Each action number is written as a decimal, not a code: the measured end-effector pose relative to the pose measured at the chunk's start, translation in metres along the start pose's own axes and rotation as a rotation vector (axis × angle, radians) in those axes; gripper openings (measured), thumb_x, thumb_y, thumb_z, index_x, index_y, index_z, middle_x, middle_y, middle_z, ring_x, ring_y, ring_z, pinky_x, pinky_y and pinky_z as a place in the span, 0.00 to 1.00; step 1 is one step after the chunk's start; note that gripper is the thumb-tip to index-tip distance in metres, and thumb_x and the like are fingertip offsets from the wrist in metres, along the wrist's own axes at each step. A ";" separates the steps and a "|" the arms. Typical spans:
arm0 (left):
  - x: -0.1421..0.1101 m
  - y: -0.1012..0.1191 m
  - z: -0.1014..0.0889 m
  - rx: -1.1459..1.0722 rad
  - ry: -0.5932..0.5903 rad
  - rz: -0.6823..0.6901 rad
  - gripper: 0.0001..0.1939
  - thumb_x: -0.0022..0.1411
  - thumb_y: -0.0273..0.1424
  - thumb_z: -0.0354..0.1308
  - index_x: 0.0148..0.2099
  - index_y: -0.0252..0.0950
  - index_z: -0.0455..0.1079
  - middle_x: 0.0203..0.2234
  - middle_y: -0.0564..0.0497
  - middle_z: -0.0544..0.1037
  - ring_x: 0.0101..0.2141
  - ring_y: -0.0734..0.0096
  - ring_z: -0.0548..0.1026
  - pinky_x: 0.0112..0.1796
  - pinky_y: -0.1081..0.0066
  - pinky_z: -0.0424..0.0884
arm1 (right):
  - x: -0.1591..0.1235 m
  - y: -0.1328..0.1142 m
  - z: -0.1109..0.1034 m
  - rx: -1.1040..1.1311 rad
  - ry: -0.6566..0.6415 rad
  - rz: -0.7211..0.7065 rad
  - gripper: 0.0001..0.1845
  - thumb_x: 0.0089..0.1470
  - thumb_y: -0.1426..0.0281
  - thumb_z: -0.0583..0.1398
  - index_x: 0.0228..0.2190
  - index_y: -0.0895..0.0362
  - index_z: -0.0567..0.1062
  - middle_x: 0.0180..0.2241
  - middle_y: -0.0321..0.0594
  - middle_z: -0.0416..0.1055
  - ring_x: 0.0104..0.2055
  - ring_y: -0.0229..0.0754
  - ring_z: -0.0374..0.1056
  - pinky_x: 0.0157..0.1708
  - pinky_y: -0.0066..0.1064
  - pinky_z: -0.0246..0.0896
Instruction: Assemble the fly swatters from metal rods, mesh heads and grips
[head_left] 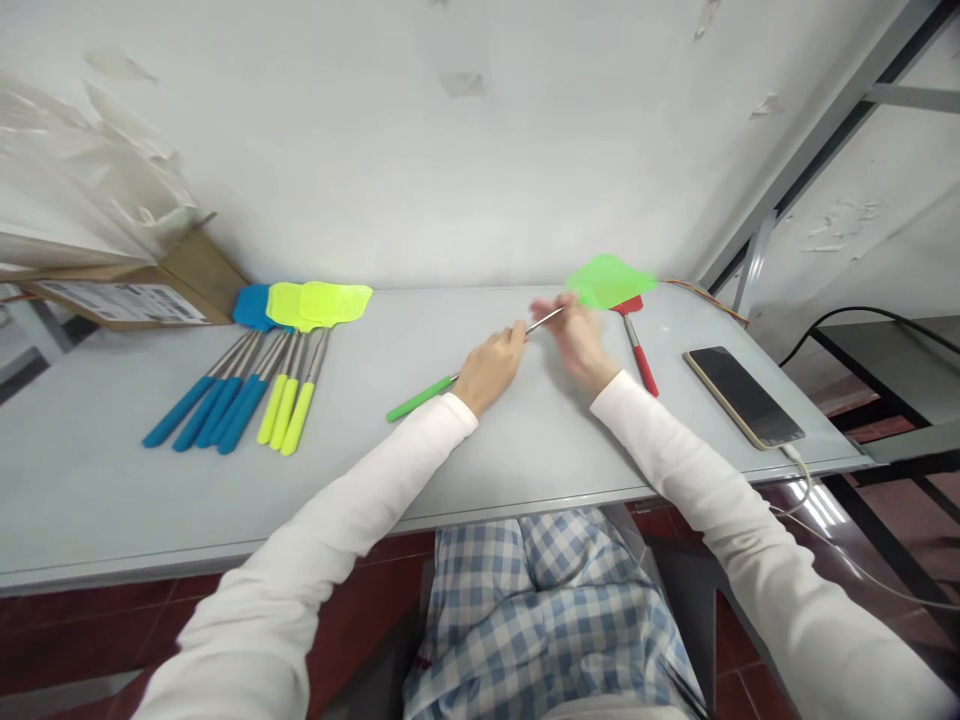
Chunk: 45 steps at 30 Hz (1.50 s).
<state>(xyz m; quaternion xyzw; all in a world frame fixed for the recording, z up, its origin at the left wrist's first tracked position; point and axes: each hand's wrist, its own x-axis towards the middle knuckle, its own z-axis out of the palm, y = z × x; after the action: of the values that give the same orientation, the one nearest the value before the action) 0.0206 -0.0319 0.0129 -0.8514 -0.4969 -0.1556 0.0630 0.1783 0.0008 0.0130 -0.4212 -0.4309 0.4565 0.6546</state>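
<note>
A green fly swatter (610, 281) with a metal shaft and a green grip lies slantwise across my front, its flat head at the upper right. My left hand (491, 368) is closed round the shaft, between the grip and the head. Beside the upper shaft, just below the green head, is my right hand (576, 340). Motion smears its fingers, so I cannot tell whether they grip the shaft. A red fly swatter (645, 368) lies to the right, its head partly hidden by the green one.
On the left lie several blue fly swatters (212, 400) and yellow fly swatters (300, 418), heads overlapping. Behind them stands a cardboard box (191, 275) with plastic wrap. A phone (744, 396) with a white cable lies at the right of the grey table (337, 500). A white wall rises behind.
</note>
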 end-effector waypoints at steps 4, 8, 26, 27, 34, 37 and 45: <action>-0.006 -0.013 0.005 0.056 -0.009 0.046 0.19 0.73 0.35 0.35 0.48 0.34 0.66 0.34 0.41 0.77 0.36 0.65 0.78 0.30 0.72 0.67 | 0.027 -0.006 -0.041 0.018 0.110 -0.030 0.28 0.50 0.40 0.57 0.25 0.51 0.60 0.31 0.40 0.77 0.43 0.45 0.74 0.44 0.43 0.70; -0.004 -0.019 0.004 0.093 0.025 0.072 0.20 0.74 0.36 0.34 0.48 0.34 0.67 0.34 0.42 0.77 0.35 0.65 0.78 0.28 0.72 0.66 | 0.033 -0.007 -0.050 0.064 0.142 -0.041 0.28 0.50 0.40 0.57 0.26 0.51 0.62 0.30 0.39 0.75 0.39 0.44 0.75 0.45 0.42 0.72; 0.001 -0.050 -0.011 0.106 0.111 0.052 0.25 0.73 0.42 0.33 0.51 0.41 0.70 0.33 0.45 0.78 0.33 0.66 0.76 0.25 0.70 0.59 | 0.032 -0.034 -0.048 0.257 0.099 -0.128 0.23 0.56 0.47 0.58 0.26 0.52 0.62 0.21 0.29 0.57 0.28 0.34 0.67 0.42 0.31 0.71; 0.001 -0.053 -0.011 0.106 0.110 0.050 0.25 0.73 0.42 0.33 0.50 0.41 0.71 0.33 0.45 0.78 0.33 0.65 0.76 0.26 0.69 0.59 | 0.033 -0.035 -0.049 0.281 0.120 -0.114 0.22 0.56 0.48 0.58 0.25 0.52 0.62 0.20 0.28 0.57 0.27 0.33 0.66 0.41 0.29 0.71; 0.001 -0.062 -0.012 0.030 0.057 0.010 0.23 0.73 0.42 0.37 0.52 0.42 0.70 0.38 0.46 0.80 0.38 0.64 0.77 0.29 0.69 0.60 | 0.038 -0.039 -0.057 0.393 0.104 -0.065 0.17 0.60 0.58 0.59 0.25 0.53 0.66 0.21 0.27 0.61 0.27 0.31 0.67 0.40 0.27 0.70; 0.004 -0.070 -0.015 -0.046 0.054 -0.079 0.20 0.71 0.43 0.41 0.50 0.42 0.71 0.39 0.47 0.81 0.40 0.62 0.77 0.33 0.69 0.63 | 0.040 -0.044 -0.057 0.412 0.101 -0.044 0.12 0.61 0.60 0.58 0.29 0.53 0.70 0.24 0.29 0.67 0.33 0.32 0.71 0.43 0.29 0.70; 0.008 -0.123 -0.014 -0.038 -0.043 -0.185 0.20 0.66 0.48 0.48 0.44 0.38 0.71 0.35 0.45 0.80 0.38 0.59 0.76 0.39 0.67 0.63 | 0.071 -0.078 -0.085 0.469 0.211 -0.071 0.20 0.67 0.61 0.46 0.31 0.52 0.73 0.31 0.34 0.72 0.38 0.33 0.71 0.46 0.31 0.70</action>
<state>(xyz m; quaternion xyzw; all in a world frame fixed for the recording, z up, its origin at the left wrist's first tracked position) -0.0851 0.0320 0.0223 -0.8060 -0.5717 -0.1520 0.0214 0.2920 0.0376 0.0764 -0.2878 -0.2570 0.4744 0.7913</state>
